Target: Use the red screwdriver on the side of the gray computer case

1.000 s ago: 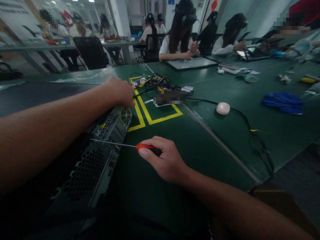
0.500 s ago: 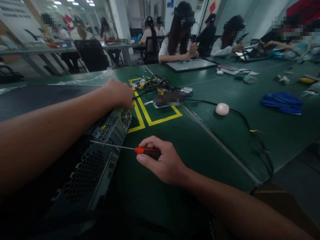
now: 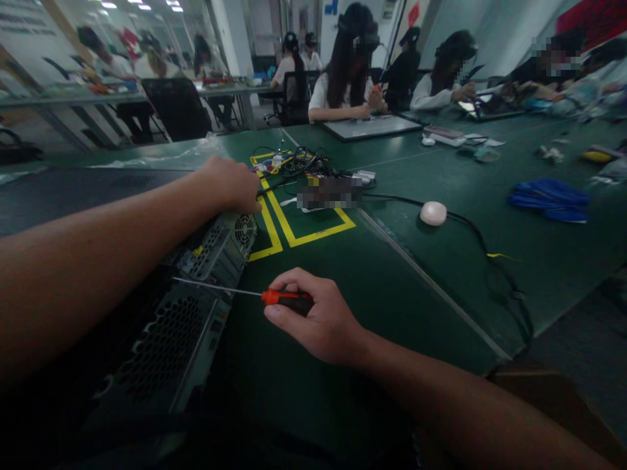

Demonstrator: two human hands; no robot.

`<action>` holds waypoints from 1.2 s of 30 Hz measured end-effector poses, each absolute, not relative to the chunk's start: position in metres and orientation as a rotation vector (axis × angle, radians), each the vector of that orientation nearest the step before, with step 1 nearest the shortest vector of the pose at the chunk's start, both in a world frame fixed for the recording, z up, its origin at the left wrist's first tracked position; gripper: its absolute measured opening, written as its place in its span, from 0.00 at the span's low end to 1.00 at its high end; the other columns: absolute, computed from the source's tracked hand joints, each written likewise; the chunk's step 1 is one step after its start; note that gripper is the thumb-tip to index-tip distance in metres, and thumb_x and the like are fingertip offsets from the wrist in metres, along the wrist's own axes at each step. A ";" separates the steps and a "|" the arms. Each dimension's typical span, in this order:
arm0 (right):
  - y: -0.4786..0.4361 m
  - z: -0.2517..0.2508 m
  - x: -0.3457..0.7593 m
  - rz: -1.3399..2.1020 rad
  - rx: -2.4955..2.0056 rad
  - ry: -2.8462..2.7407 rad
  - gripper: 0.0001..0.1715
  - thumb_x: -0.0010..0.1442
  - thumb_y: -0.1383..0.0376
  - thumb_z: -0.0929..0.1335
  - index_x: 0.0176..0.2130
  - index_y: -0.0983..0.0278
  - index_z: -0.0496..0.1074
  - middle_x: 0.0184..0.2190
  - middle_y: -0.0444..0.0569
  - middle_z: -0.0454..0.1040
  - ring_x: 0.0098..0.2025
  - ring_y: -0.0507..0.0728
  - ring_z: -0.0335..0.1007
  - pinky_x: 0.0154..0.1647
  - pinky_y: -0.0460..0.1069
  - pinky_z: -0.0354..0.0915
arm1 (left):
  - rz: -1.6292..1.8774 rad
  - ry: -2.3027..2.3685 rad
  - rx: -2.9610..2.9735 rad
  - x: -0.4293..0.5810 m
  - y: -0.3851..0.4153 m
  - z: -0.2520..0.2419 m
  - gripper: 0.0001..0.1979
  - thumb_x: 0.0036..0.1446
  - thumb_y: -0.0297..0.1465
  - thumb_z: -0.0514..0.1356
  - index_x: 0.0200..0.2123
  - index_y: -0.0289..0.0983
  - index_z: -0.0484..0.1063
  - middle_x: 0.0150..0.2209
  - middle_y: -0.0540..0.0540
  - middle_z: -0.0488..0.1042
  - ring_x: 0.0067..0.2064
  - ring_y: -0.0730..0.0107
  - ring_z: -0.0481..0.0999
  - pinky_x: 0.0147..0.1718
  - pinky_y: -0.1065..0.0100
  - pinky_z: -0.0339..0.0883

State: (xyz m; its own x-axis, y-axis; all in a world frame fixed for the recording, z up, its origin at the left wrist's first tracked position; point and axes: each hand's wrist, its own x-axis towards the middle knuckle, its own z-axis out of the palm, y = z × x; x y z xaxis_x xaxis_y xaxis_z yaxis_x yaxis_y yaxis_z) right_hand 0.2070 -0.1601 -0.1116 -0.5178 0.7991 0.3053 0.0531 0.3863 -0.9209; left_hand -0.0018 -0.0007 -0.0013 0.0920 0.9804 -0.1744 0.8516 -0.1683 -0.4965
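View: head camera, looking forward and down over a green bench (image 3: 304, 258).
Right hand (image 3: 323, 321): fingers grasping the handle of a red-and-black screwdriver (image 3: 285, 299), thumb on the near side.
Screwdriver shaft: points left across the back of the computer case (image 3: 166, 339); whether the tip touches metal I cannot tell.
Left hand (image 3: 235, 186): over the far back corner of the case, fingers bent downward; their tips are hidden, so I cannot tell whether they grip.
Computer case: on the bench at left, its back facing right, partly covered by the left forearm; perforated panel near, round fan grille far.
Yellow tape (image 3: 321, 234): marks outlines on the bench beyond the screwdriver.
Cable tangle (image 3: 306, 163): past the case, beside a blurred object (image 3: 326, 194).
Pale mouse (image 3: 434, 213): right of the tangle, touching or just beside a black cable (image 3: 470, 225).
Blue bundle (image 3: 548, 200): farther right on the bench.
Person opposite (image 3: 337, 91): seated, forearms at a flat panel (image 3: 372, 127).
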 end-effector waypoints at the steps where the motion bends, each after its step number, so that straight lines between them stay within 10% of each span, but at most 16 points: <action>1: -0.160 -0.112 0.207 1.195 -0.733 -1.856 0.08 0.66 0.60 0.76 0.44 0.61 0.78 0.29 0.39 0.75 0.27 0.51 0.65 0.34 0.49 0.64 | 0.686 -1.828 -2.101 -0.002 0.000 -0.002 0.37 0.66 0.51 0.57 0.66 0.30 0.80 0.61 0.23 0.83 0.60 0.33 0.81 0.58 0.40 0.74; 12: -0.160 -0.113 0.206 1.182 -0.727 -1.861 0.08 0.67 0.60 0.76 0.44 0.61 0.78 0.31 0.41 0.77 0.28 0.51 0.68 0.34 0.48 0.64 | 0.502 -2.003 -2.159 -0.006 0.006 -0.005 0.38 0.56 0.53 0.67 0.66 0.42 0.82 0.62 0.30 0.83 0.66 0.27 0.77 0.64 0.39 0.68; 36: -0.160 -0.112 0.206 1.219 -0.762 -1.837 0.08 0.66 0.61 0.76 0.44 0.61 0.80 0.31 0.41 0.77 0.30 0.52 0.70 0.35 0.48 0.65 | 0.663 -1.837 -2.125 0.000 -0.004 0.000 0.37 0.67 0.48 0.58 0.67 0.27 0.78 0.63 0.23 0.81 0.63 0.33 0.80 0.61 0.40 0.73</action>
